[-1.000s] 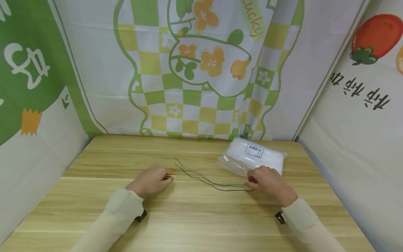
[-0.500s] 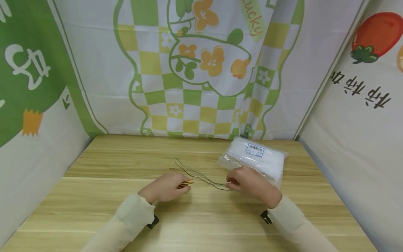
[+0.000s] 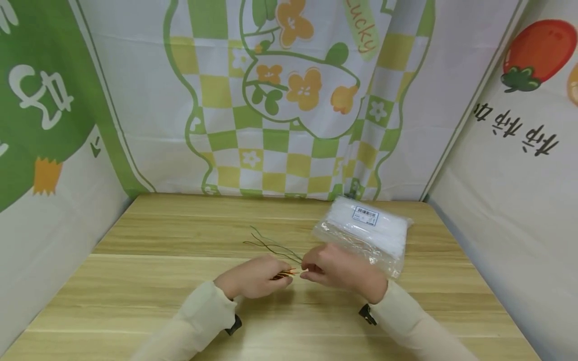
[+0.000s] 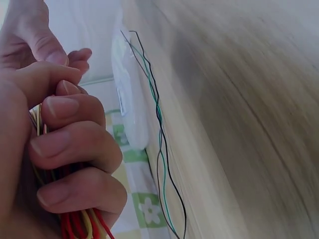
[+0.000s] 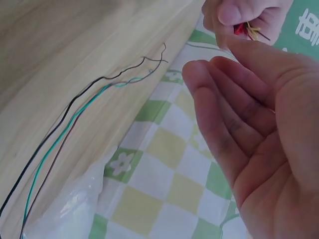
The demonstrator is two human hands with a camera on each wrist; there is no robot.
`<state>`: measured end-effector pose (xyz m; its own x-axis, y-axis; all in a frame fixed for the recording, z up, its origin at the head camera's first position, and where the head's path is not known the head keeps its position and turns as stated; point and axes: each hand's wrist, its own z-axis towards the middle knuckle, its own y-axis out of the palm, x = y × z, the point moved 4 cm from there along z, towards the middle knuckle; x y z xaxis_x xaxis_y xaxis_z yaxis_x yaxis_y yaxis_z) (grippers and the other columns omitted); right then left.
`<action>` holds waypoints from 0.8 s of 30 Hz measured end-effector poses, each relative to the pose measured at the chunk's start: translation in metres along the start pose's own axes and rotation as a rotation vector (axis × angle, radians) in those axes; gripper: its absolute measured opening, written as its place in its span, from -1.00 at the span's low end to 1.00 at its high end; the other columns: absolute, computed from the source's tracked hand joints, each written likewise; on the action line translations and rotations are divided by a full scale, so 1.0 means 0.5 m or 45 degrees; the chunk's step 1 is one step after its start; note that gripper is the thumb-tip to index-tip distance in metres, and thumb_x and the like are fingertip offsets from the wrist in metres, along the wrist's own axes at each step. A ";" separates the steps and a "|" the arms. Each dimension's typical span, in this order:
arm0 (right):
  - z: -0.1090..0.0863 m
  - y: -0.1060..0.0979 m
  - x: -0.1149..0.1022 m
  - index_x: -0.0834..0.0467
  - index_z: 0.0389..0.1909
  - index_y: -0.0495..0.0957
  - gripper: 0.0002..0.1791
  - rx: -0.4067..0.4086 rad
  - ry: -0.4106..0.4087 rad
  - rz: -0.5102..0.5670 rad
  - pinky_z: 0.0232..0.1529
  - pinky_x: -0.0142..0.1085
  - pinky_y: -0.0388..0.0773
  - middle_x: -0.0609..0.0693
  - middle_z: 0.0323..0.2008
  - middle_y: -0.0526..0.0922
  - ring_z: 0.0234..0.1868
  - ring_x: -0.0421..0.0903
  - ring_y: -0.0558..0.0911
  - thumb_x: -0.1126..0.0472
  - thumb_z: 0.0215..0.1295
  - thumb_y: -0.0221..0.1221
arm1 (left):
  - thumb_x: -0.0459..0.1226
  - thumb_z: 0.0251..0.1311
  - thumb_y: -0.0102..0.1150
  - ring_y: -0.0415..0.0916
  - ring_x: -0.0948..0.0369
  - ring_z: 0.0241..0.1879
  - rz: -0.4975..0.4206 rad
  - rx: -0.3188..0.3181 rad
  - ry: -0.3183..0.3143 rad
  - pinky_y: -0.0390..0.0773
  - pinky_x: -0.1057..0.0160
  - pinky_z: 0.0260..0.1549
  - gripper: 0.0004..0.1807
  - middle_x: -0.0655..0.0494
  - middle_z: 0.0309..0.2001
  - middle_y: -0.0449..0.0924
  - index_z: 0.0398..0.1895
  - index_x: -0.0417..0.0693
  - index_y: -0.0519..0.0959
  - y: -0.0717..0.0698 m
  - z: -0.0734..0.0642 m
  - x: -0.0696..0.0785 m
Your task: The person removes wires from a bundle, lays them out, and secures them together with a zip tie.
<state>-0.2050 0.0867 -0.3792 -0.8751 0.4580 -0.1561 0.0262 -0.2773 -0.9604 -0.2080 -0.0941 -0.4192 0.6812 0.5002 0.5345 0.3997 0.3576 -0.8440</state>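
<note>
My left hand grips a bundle of red and yellow wires; their ends stick out past the thumb. In the left wrist view its curled fingers wrap the bundle, and red and yellow loops hang out below. Close by on the right is my right hand, its fingers loosely bent with nothing visible between them. In the right wrist view that palm faces the camera bare. Loose black, green and brown wires lie on the table behind the hands; in the head view the right hand hides their near ends.
A clear plastic bag of white contents with a barcode label lies at the back right, just behind the right hand. The wooden table ends at a printed cloth backdrop, with cloth walls at both sides.
The left hand has moved right and nearer with its wire bundle. The right hand has moved left from the far ends of the loose wires, which stay on the table.
</note>
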 end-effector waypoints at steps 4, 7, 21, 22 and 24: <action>0.005 0.009 -0.010 0.05 -0.32 0.75 -0.92 0.015 -0.050 0.053 -0.32 -0.64 0.50 -0.18 -0.39 0.75 -0.40 -0.43 0.58 0.24 0.42 0.36 | -0.22 0.61 0.00 0.17 0.49 -0.59 -0.058 -0.010 0.015 0.27 0.47 -0.47 -0.72 0.37 -0.55 0.26 -0.36 0.02 0.54 0.006 0.003 0.009; 0.005 0.017 -0.012 0.07 -0.25 0.77 -0.95 0.059 -0.095 0.067 -0.24 -0.62 0.57 -0.15 -0.32 0.81 -0.33 -0.40 0.68 0.27 0.41 0.37 | -0.19 0.63 -0.01 0.18 0.50 -0.58 -0.090 -0.020 0.025 0.31 0.47 -0.44 -0.74 0.37 -0.52 0.29 -0.16 -0.08 0.64 0.011 0.004 0.011; -0.022 0.022 0.013 0.08 -0.28 0.75 -0.92 0.143 -0.069 0.074 -0.23 -0.57 0.58 -0.16 -0.33 0.77 -0.33 -0.38 0.63 0.32 0.38 0.36 | -0.06 0.71 -0.16 0.20 0.47 -0.52 -0.134 -0.070 -0.020 0.37 0.42 -0.37 -0.61 0.36 -0.49 0.29 -0.22 -0.04 0.58 0.012 -0.001 0.004; -0.021 0.024 0.010 0.08 -0.24 0.75 -0.94 0.148 -0.094 0.092 -0.20 -0.56 0.59 -0.15 -0.30 0.79 -0.29 -0.37 0.66 0.31 0.40 0.35 | -0.06 0.71 -0.16 0.21 0.47 -0.51 -0.142 -0.073 -0.014 0.37 0.42 -0.37 -0.62 0.36 -0.48 0.30 -0.17 -0.04 0.60 0.012 -0.001 0.006; -0.019 0.027 0.007 0.10 -0.22 0.75 -0.94 0.163 -0.138 0.111 -0.17 -0.55 0.60 -0.13 -0.28 0.79 -0.27 -0.36 0.68 0.32 0.42 0.34 | -0.05 0.71 -0.17 0.23 0.47 -0.48 -0.149 -0.082 -0.004 0.39 0.42 -0.34 -0.60 0.37 -0.46 0.31 -0.11 -0.07 0.62 0.013 0.001 0.006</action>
<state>-0.2033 0.0926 -0.3951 -0.9194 0.3356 -0.2050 0.0487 -0.4204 -0.9061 -0.2036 -0.0900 -0.4232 0.6256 0.4605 0.6297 0.5151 0.3624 -0.7767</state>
